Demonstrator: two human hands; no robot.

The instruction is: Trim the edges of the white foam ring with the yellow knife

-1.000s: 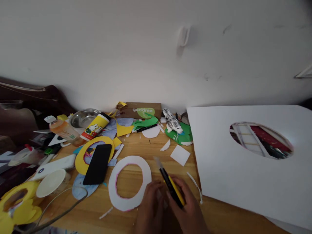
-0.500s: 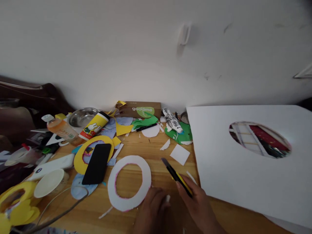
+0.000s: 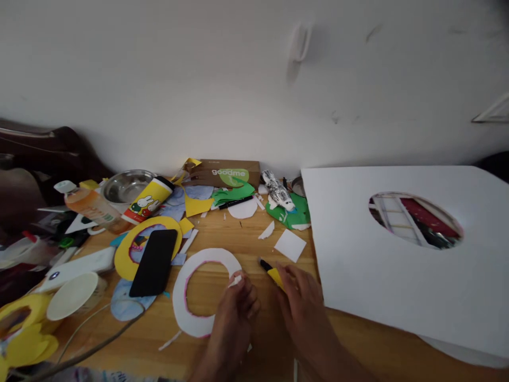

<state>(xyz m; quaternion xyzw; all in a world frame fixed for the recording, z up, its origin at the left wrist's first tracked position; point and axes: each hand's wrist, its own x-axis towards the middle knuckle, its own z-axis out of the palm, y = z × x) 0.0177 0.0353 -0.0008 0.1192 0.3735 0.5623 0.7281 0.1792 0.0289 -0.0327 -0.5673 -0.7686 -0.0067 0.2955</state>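
My left hand point(image 3: 234, 310) is closed in a pinch on a small white paper scrap point(image 3: 237, 280), held over the right side of a white ring point(image 3: 181, 289) with pink-marked edges. Palm down, my right hand point(image 3: 304, 302) has its fingers over a black and yellow utility knife point(image 3: 277, 277) low at the wooden table; much of the handle is hidden beneath the hand. No bare blade can be made out at the knife's front end. A white square piece point(image 3: 290, 245) and a small curved white offcut point(image 3: 267, 230) lie just beyond the knife.
At right lies a large white board point(image 3: 382, 281) with an oval hole. A black phone point(image 3: 155, 262) rests on a yellow ring point(image 3: 124, 249). Behind stand a brown box point(image 3: 207, 172), a metal bowl point(image 3: 129, 185) and a bottle point(image 3: 93, 207). A cable point(image 3: 103, 345) crosses the front left.
My left hand has risen and turned, bringing the white scrap over the ring. My right hand has turned palm down over the knife, whose front end has lowered and looks shorter.
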